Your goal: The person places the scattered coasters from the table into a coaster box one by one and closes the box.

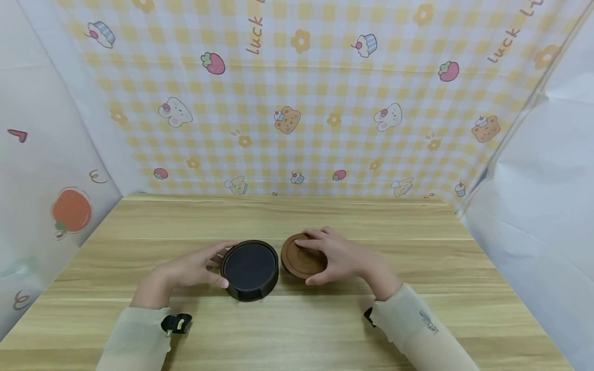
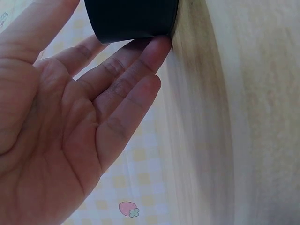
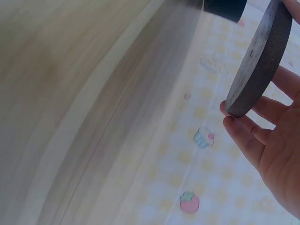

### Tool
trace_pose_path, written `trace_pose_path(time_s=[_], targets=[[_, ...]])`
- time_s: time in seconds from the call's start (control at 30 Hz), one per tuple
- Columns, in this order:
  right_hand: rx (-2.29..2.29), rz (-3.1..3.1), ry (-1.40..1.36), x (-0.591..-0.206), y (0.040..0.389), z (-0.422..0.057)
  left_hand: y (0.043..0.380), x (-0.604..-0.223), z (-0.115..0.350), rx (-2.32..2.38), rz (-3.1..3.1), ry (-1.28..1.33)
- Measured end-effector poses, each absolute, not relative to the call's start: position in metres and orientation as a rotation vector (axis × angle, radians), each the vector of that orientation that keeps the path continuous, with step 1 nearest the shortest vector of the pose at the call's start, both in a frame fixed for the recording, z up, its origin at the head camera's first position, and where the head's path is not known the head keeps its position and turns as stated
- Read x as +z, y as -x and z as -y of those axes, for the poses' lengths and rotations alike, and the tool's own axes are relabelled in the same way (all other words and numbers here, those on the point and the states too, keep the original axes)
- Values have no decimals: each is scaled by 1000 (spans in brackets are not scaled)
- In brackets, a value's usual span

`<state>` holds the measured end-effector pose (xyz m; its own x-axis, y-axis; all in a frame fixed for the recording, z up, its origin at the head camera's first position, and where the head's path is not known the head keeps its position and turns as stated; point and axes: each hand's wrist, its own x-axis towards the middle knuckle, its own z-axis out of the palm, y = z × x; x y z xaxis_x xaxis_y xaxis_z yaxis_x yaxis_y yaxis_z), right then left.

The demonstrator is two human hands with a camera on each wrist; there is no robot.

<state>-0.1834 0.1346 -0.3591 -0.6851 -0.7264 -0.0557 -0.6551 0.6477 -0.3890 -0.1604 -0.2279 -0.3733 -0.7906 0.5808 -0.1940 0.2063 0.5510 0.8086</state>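
Note:
A round black coaster holder (image 1: 249, 296) with a black disc (image 1: 250, 266) lying in its top stands on the table, a notch in its front wall. My left hand (image 1: 197, 267) holds it from the left, thumb at the near side and fingers round the far side. In the left wrist view, fingertips touch the base of its dark wall (image 2: 133, 18). Just right of it, my right hand (image 1: 341, 256) grips a round brown wooden disc (image 1: 299, 257) by its edge. The right wrist view shows this disc (image 3: 262, 61) tilted and raised off the table, its rim dark.
The wood-grain table (image 1: 297, 330) runs back to a yellow checked cloth (image 1: 325, 144) with cartoon prints. White sheets stand at the left (image 1: 42, 129) and right (image 1: 547, 180) sides. Black straps (image 1: 177, 323) sit at the cuffs of both light sleeves.

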Motion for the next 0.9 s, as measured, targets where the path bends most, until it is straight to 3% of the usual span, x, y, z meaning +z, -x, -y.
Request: trace_pose_path(time_s=[0.9], targets=[[-244,-2649,1387,-356,186,-29,163,-374,229,1142,-2321,-721]])
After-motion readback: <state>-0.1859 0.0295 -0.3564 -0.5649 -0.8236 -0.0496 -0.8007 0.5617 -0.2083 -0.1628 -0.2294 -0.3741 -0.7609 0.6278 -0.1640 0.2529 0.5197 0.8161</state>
